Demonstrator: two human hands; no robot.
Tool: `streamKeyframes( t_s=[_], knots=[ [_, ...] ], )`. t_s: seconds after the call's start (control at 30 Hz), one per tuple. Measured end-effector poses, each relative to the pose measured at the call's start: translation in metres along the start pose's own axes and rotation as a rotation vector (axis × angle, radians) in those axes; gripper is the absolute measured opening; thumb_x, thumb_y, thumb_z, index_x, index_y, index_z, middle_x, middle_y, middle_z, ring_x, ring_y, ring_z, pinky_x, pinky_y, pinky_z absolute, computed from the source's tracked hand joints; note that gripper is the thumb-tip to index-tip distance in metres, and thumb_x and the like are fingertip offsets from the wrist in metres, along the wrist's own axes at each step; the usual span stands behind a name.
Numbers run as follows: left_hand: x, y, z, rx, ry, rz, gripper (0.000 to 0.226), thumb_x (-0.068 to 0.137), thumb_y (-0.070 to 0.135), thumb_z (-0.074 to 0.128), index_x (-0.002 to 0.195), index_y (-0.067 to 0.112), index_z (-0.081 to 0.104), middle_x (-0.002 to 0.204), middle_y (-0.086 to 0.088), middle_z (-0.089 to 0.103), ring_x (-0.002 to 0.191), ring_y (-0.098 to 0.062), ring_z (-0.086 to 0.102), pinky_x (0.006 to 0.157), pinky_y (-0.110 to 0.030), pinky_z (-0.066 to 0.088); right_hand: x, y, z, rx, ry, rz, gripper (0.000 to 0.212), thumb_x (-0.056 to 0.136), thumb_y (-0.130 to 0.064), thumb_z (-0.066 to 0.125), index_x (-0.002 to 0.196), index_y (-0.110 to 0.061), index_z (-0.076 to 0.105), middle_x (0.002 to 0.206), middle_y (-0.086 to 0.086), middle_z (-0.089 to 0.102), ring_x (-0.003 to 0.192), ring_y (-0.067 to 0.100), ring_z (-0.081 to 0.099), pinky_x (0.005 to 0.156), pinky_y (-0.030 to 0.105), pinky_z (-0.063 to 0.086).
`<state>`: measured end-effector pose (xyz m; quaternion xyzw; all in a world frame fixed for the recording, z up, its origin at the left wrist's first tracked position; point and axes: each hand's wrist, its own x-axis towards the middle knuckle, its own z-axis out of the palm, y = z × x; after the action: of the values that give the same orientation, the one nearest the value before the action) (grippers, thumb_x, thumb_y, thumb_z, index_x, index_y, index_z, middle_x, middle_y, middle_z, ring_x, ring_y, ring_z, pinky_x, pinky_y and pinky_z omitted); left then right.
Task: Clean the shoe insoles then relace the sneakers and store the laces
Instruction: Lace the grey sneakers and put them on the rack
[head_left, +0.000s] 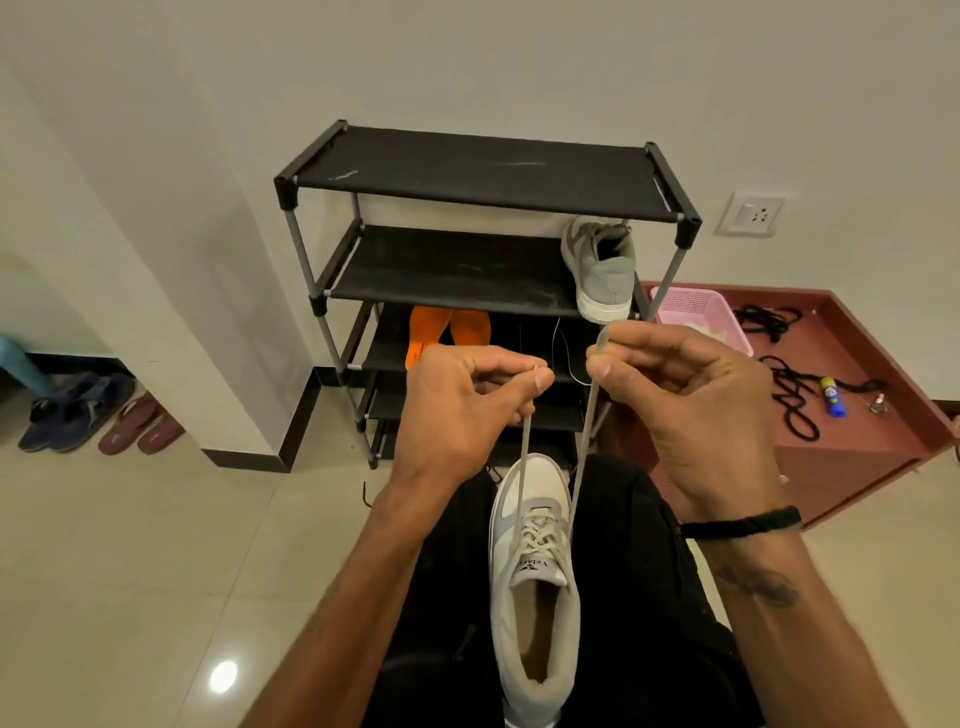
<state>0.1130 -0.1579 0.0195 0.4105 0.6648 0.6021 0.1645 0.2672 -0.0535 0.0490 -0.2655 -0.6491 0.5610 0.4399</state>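
Note:
A white and grey sneaker lies on my lap, toe pointing away, with a beige lace threaded through its eyelets. My left hand pinches the left lace end between thumb and fingers. My right hand pinches the right lace end, pulled up taut. The second grey sneaker stands on the right of the rack's second shelf. Two orange insoles lie on the third shelf. Black laces lie loose on the red-brown platform at the right.
The black shoe rack stands against the wall ahead. A pink basket and a blue and yellow tube sit on the platform. Sandals and blue shoes lie on the floor at the left.

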Motion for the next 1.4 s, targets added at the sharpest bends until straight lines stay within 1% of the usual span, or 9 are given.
streamKeyframes(
  t_s=[0.13, 0.3, 0.4, 0.73, 0.83, 0.93, 1.0, 1.2, 1.4],
  knots=[
    [0.001, 0.003, 0.0, 0.035, 0.001, 0.035, 0.014, 0.09, 0.019, 0.08, 0.103, 0.013, 0.082, 0.086, 0.005, 0.079, 0.075, -0.009, 0.075, 0.069, -0.022, 0.06, 0.0, -0.004, 0.002, -0.028, -0.027, -0.004, 0.031, 0.076, -0.007, 0.085, 0.106, -0.013, 0.076, 0.094, 0.004, 0.079, 0.094, 0.02, 0.075, 0.091, 0.045, 0.059],
    [0.007, 0.011, -0.002, 0.058, 0.021, 0.076, 0.012, 0.09, 0.018, 0.081, 0.101, 0.013, 0.083, 0.086, 0.008, 0.079, 0.077, -0.001, 0.073, 0.07, -0.015, 0.056, 0.001, -0.007, 0.0, -0.032, -0.046, 0.001, 0.029, 0.076, -0.005, 0.084, 0.102, -0.015, 0.077, 0.094, 0.004, 0.079, 0.093, 0.02, 0.076, 0.088, 0.042, 0.06],
    [0.008, 0.013, -0.002, 0.07, 0.008, 0.079, 0.012, 0.09, 0.019, 0.082, 0.101, 0.014, 0.083, 0.087, 0.008, 0.079, 0.079, -0.001, 0.074, 0.071, -0.016, 0.056, 0.001, -0.009, 0.001, -0.039, -0.058, 0.017, 0.028, 0.076, -0.004, 0.085, 0.1, -0.015, 0.077, 0.091, 0.003, 0.079, 0.09, 0.019, 0.076, 0.084, 0.037, 0.061],
    [0.005, 0.016, -0.006, 0.093, 0.048, 0.096, 0.014, 0.091, 0.022, 0.08, 0.104, 0.016, 0.082, 0.09, 0.009, 0.079, 0.084, -0.001, 0.074, 0.072, -0.015, 0.056, 0.002, -0.017, 0.002, -0.05, -0.088, 0.013, 0.028, 0.075, -0.002, 0.085, 0.096, -0.019, 0.077, 0.09, 0.002, 0.079, 0.09, 0.019, 0.076, 0.085, 0.039, 0.06],
    [0.008, 0.016, -0.005, 0.079, 0.038, 0.099, 0.015, 0.091, 0.022, 0.08, 0.104, 0.015, 0.082, 0.091, 0.008, 0.079, 0.084, -0.003, 0.075, 0.072, -0.017, 0.058, 0.002, -0.017, 0.002, -0.07, -0.136, 0.081, 0.03, 0.077, -0.004, 0.083, 0.103, -0.018, 0.076, 0.09, 0.001, 0.079, 0.089, 0.016, 0.076, 0.081, 0.033, 0.06],
    [0.01, 0.016, -0.003, 0.065, 0.01, 0.108, 0.015, 0.091, 0.019, 0.08, 0.105, 0.014, 0.082, 0.092, 0.007, 0.079, 0.084, -0.004, 0.075, 0.071, -0.019, 0.058, 0.003, -0.016, 0.005, -0.042, -0.318, 0.275, 0.036, 0.08, -0.002, 0.079, 0.114, -0.013, 0.073, 0.092, 0.008, 0.079, 0.09, 0.021, 0.076, 0.076, 0.031, 0.059],
    [0.009, 0.015, -0.001, 0.071, -0.009, 0.127, 0.015, 0.091, 0.017, 0.08, 0.105, 0.013, 0.082, 0.095, 0.006, 0.08, 0.087, -0.004, 0.075, 0.073, -0.021, 0.059, 0.003, -0.014, 0.009, -0.053, -0.399, 0.347, 0.033, 0.081, 0.001, 0.077, 0.112, -0.01, 0.073, 0.094, 0.015, 0.077, 0.087, 0.023, 0.075, 0.073, 0.029, 0.06],
    [-0.004, 0.007, -0.004, 0.006, -0.04, 0.14, 0.017, 0.092, 0.018, 0.079, 0.107, 0.011, 0.081, 0.098, 0.005, 0.08, 0.093, -0.007, 0.076, 0.078, -0.023, 0.06, 0.008, -0.01, 0.009, -0.146, -0.37, 0.354, 0.018, 0.085, -0.002, 0.074, 0.098, -0.013, 0.077, 0.085, 0.005, 0.079, 0.071, 0.01, 0.074, 0.063, 0.018, 0.056],
    [-0.008, 0.001, -0.003, -0.052, -0.007, 0.166, 0.02, 0.092, 0.014, 0.079, 0.109, 0.005, 0.079, 0.097, 0.0, 0.08, 0.088, -0.012, 0.077, 0.078, -0.027, 0.062, 0.002, 0.004, 0.01, -0.159, -0.491, 0.41, 0.024, 0.079, -0.007, 0.08, 0.102, -0.003, 0.076, 0.095, 0.019, 0.076, 0.081, 0.024, 0.071, 0.071, 0.028, 0.062]
  ],
)
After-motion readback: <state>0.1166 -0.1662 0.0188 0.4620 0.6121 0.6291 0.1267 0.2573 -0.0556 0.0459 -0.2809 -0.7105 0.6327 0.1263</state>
